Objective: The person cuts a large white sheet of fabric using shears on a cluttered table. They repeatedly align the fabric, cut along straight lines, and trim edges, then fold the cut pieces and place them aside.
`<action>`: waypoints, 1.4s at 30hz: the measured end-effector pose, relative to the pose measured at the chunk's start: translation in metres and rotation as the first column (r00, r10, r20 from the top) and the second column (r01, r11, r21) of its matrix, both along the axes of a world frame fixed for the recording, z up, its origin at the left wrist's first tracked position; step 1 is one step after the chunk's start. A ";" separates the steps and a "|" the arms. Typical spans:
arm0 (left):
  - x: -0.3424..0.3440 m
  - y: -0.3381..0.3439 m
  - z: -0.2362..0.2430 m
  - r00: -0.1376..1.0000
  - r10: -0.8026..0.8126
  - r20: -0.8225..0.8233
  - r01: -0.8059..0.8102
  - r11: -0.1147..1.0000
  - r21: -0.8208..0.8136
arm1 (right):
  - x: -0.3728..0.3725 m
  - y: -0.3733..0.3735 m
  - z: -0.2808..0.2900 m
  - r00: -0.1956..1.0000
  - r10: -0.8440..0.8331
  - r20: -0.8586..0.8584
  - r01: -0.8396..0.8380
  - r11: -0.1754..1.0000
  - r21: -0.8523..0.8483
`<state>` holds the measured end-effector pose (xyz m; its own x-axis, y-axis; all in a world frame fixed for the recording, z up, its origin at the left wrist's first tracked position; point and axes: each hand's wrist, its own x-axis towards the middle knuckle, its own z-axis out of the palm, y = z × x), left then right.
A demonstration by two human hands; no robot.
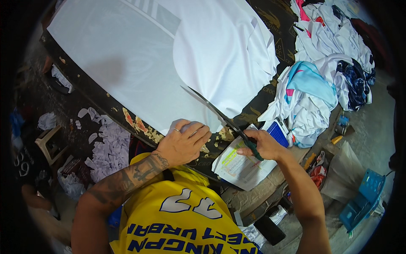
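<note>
Hands: left hand (184,142) flat on white fabric (169,63), right hand (262,146) gripping scissors (220,114).

Big white cloth (169,55) spread flat on a dark table (105,103). Left hand (184,142) pressing down on the near edge of the cloth. Right hand (262,144) gripping long scissors (220,116), blades open and pointing up across the cloth. Pile of clothes (325,72) on the right. White scraps (108,142) on the floor.
</note>
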<state>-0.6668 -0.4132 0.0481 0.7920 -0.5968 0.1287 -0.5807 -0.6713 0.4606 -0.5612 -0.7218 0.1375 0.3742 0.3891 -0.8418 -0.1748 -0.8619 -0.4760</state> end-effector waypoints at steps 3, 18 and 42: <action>0.000 -0.001 0.001 1.000 0.001 -0.007 -0.001 1.000 -0.018 | 0.003 0.004 -0.006 0.998 0.045 0.041 -0.043 0.998 -0.045; 0.013 0.013 0.014 0.973 -0.049 -0.225 0.001 0.977 -0.211 | -0.022 0.073 -0.001 0.987 -0.142 0.081 0.148 0.986 -0.074; 0.130 0.201 0.013 0.648 -0.519 -0.557 0.338 0.851 -0.401 | -0.021 0.294 -0.011 0.555 -0.830 -0.044 0.828 0.557 -0.070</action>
<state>-0.5370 -0.2126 0.0610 0.3995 -0.9103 -0.1083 -0.2883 -0.2369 0.9278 -0.5822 -0.4276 0.1264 0.4604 -0.0959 -0.8825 -0.8495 -0.3361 -0.4067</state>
